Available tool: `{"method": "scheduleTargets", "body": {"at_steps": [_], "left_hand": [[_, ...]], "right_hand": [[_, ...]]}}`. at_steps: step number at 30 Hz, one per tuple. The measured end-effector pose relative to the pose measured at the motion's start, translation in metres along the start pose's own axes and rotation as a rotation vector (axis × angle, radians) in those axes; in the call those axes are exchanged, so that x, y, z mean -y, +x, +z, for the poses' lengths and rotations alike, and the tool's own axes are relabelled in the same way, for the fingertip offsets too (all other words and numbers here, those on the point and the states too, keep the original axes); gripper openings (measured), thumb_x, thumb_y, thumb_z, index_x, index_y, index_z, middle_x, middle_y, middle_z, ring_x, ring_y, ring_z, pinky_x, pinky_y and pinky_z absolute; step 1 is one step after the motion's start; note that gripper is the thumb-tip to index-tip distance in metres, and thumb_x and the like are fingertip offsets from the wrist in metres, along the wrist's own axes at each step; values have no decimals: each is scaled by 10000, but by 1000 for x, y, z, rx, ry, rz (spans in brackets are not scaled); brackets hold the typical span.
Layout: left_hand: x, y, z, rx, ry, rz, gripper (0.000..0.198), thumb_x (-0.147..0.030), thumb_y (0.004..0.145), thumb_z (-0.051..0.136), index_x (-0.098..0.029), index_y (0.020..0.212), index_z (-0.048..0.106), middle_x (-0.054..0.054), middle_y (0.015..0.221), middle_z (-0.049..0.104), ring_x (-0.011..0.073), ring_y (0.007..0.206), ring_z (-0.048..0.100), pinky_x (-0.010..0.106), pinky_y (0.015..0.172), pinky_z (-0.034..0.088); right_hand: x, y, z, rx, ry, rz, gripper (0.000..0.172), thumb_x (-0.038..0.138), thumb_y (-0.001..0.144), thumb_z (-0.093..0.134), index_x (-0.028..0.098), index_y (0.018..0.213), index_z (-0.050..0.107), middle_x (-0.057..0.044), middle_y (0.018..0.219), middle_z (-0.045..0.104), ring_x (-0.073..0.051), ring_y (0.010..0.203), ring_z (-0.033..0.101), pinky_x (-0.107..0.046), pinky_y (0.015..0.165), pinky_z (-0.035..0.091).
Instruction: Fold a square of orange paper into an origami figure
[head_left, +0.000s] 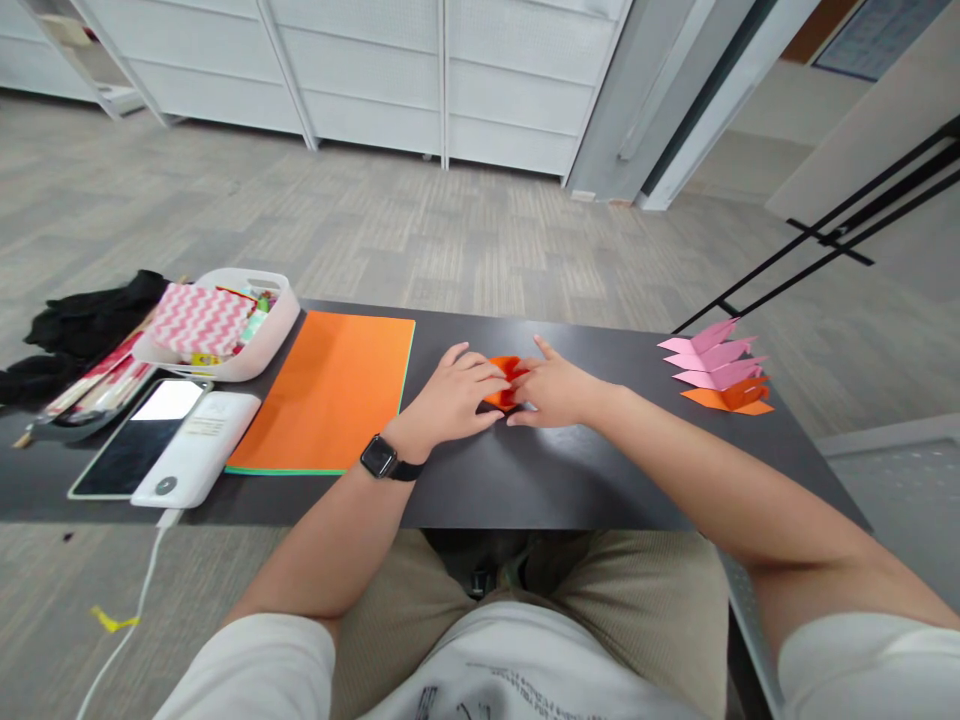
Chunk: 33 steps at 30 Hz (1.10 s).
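A small folded piece of orange paper [504,375] is on the dark table, in front of my body. My left hand [461,395], with a black watch on its wrist, has its fingers closed on the left side of the paper. From the other side, my right hand [553,385] grips the same piece, its index finger raised away. Much of the paper is hidden behind the fingers. To the far right stand folded pink paper shapes [709,355] in a row, with a similar orange paper shape [731,395] at the near end.
Left of my hands lies a stack of orange sheets [330,390]. Beyond it are a white power bank [199,450] with a cable, a phone [124,458], a white basket [270,340] of small items and a black cloth [97,315]. The table's front edge [555,527] runs above my lap.
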<state>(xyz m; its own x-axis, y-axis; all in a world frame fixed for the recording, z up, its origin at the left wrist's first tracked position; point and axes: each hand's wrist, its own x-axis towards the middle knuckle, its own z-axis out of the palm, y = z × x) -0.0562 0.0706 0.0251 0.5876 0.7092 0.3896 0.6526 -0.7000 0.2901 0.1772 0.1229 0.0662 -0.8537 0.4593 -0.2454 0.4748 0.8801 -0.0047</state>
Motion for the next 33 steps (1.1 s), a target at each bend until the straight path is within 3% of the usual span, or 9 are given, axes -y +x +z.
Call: {"method": "scheduleTargets", "body": {"at_steps": [5,9,16,23,30,33], "left_hand": [[6,-2,8,83,58,-54,157,-301,971,757,-285,1111,825,42,1238,797,296,1223,623,614,1273,284],[6,-2,13,118,35,-84,123,-270,972,739,-306,1010,851,44,1165,799,301,1184,629,615,1256,284],[4,1,17,165,11,-105,151,-288,1000,701,-285,998,853,64,1091,792,284,1101,660,534,1182,359],[2,4,17,201,1,-134,227,-310,1064,608,-264,1117,824,74,1059,790,268,1035,706,477,1075,408],[-3,9,22,200,53,-199,254,-272,1076,559,-248,1173,793,80,1079,806,286,1047,719,483,1026,421],[-3,9,25,185,60,-212,238,-265,1064,573,-255,1143,797,78,1126,812,294,1060,718,499,1030,416]], "right_hand": [[-2,-23,12,-140,14,-28,212,376,1017,705,301,1137,863,-45,1244,823,-337,1366,609,-733,1328,71],[3,-45,30,-349,-31,36,253,239,1032,647,307,1154,859,-45,1205,819,-292,1257,640,-642,1347,186],[10,-73,67,-599,8,287,270,261,1051,628,357,1185,842,-38,1111,798,-284,1165,653,-633,1338,215],[3,-73,100,-750,113,472,231,296,1061,619,333,1145,831,-31,1028,809,-267,1088,668,-616,1298,263],[1,-69,104,-803,151,520,237,282,1057,598,317,1121,824,-39,1043,825,-280,1078,682,-641,1271,316],[10,-77,100,-892,94,547,280,231,1021,610,362,1147,822,-28,1162,819,-324,1233,664,-726,1317,205]]}}
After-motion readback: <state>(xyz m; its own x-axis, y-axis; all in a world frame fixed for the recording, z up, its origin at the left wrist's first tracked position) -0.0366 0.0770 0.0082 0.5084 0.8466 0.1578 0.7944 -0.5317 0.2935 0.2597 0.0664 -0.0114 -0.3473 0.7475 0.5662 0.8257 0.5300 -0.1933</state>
